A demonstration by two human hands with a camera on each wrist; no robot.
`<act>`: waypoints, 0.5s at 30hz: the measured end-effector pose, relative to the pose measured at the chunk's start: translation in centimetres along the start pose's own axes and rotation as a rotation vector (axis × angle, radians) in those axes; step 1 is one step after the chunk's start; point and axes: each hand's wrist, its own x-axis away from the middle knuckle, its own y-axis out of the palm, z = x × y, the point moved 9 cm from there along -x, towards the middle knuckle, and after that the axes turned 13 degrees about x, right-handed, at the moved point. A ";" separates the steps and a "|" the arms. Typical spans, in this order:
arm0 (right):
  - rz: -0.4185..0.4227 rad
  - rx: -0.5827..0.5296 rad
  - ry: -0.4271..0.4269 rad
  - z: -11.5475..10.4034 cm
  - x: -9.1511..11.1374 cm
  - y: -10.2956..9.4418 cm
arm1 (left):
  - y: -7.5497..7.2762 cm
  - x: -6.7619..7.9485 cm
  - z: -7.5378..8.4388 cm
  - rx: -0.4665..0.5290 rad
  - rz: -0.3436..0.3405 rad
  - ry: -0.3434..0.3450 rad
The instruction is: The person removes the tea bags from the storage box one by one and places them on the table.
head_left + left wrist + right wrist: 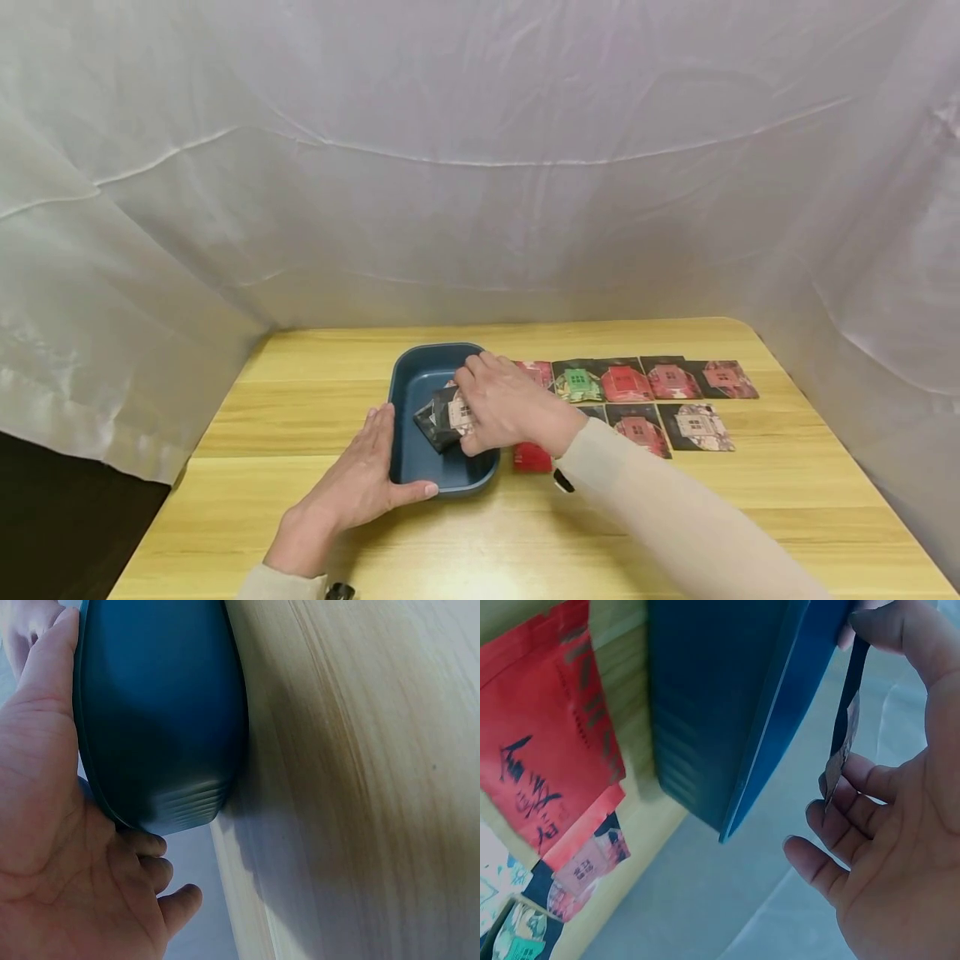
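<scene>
A dark blue rectangular bin (415, 377) stands near the middle of the wooden table. My left hand (358, 477) rests against its left side, fingers fairly straight, the thumb lying at the near rim. Over the bin, my right hand (504, 406) pinches a flat black sachet (846, 727) with a printed label, thumb on one edge and fingers on the other. Dark packaging (429, 427) shows just beneath that sachet; whether it is a separate sachet I cannot tell. The right hand covers part of the bin's right side.
Right of the bin, sachets lie in rows: a green-labelled sachet (577, 381), a red-labelled sachet (627, 381) and several others. A red packet (532, 457) lies close to the bin's right wall. A pale curtain (480, 225) hangs behind the table.
</scene>
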 end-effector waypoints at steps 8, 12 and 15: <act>0.006 -0.040 0.044 2.2 1.8 -0.2 | 0.0 0.0 -0.1 0.005 0.000 -0.021; 0.029 -0.062 0.049 3.4 2.9 -0.4 | -0.1 0.1 -0.1 0.013 0.000 -0.024; 0.034 -0.078 0.055 4.3 3.8 -0.5 | -0.1 0.1 -0.1 0.016 0.002 -0.027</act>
